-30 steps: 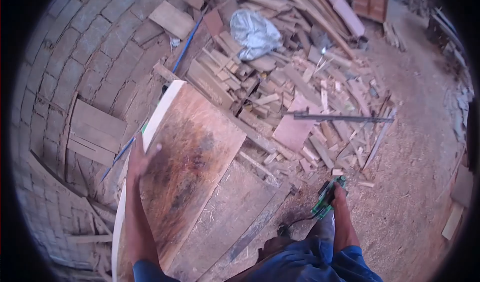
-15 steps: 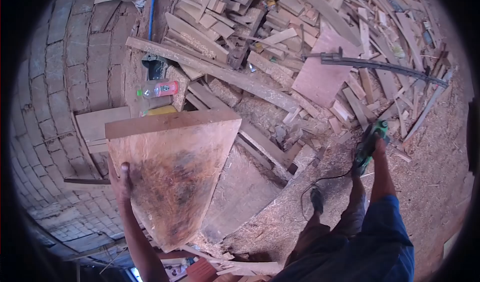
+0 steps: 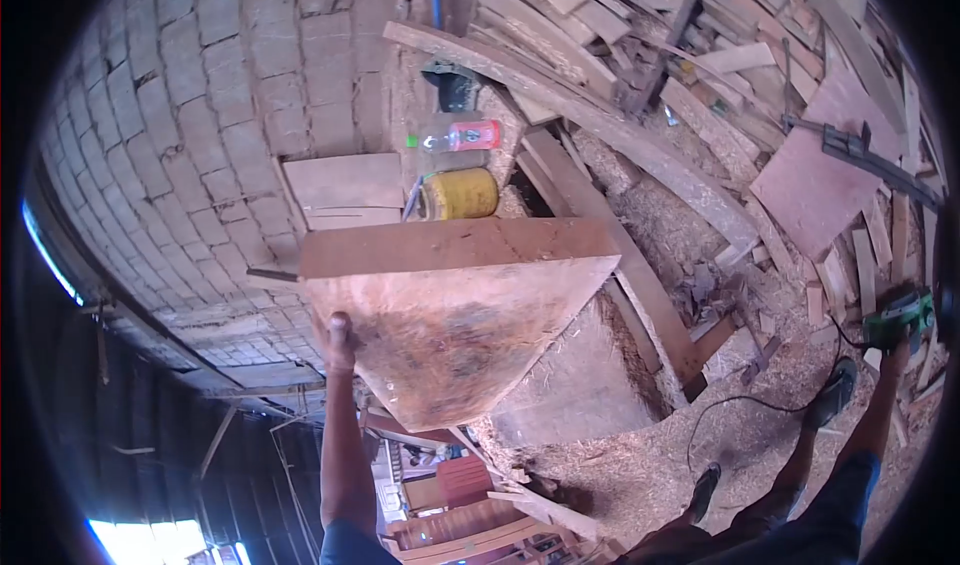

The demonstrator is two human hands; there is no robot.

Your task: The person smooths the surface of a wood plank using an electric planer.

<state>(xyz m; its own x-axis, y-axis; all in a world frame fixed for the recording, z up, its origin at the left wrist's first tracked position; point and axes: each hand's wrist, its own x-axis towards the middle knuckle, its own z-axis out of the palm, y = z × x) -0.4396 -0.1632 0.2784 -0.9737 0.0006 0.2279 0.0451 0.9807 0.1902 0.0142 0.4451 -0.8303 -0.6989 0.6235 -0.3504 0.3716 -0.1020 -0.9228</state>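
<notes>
A large thick wooden slab [image 3: 450, 335] with a dark stained face stands tilted in front of me. My left hand [image 3: 338, 341] grips its left edge, with the thumb on the face and the other fingers mostly hidden behind. Far to the right, my right hand [image 3: 893, 345] is wrapped round a green power tool [image 3: 905, 317], whose black cord [image 3: 735, 399] loops over the sawdust-covered ground. Behind the slab's top edge are a yellow container [image 3: 462, 194] and a bottle with a pink label [image 3: 470, 137].
Scrap wood [image 3: 720, 75] is heaped at the back right, with a long plank [image 3: 600, 125] across it. A black metal bar [image 3: 870, 160] lies over a pinkish board [image 3: 825, 180]. Brick wall [image 3: 200, 115] rises at the left. My feet [image 3: 836, 390] are at the lower right.
The view has swung left, so the slab and both hands appear farther right. The slab's face looks more foreshortened, and more of the yellow container shows. Both hands keep their holds.
</notes>
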